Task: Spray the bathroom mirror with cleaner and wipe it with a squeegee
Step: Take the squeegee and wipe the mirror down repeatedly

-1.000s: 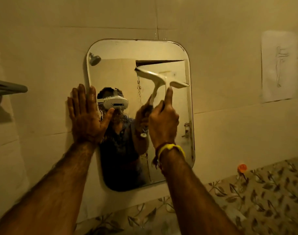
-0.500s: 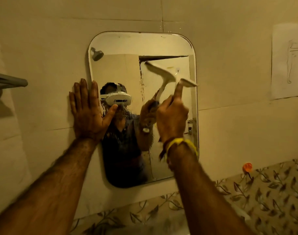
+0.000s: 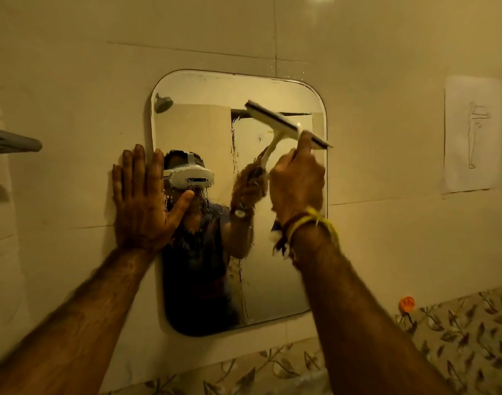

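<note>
A person's right hand (image 3: 296, 178), wrist wrapped in yellow and brown thread bands (image 3: 306, 223), grips the handle of a white plastic squeegee (image 3: 284, 124), its tilted blade pressed to the upper right part of a rounded rectangular wall mirror (image 3: 204, 124) on beige tiles. The left hand (image 3: 142, 201) lies flat with fingers spread, palm on the wall at the mirror's left edge, thumb over the glass. Streaks of wet cleaner run down the mirror's middle.
</note>
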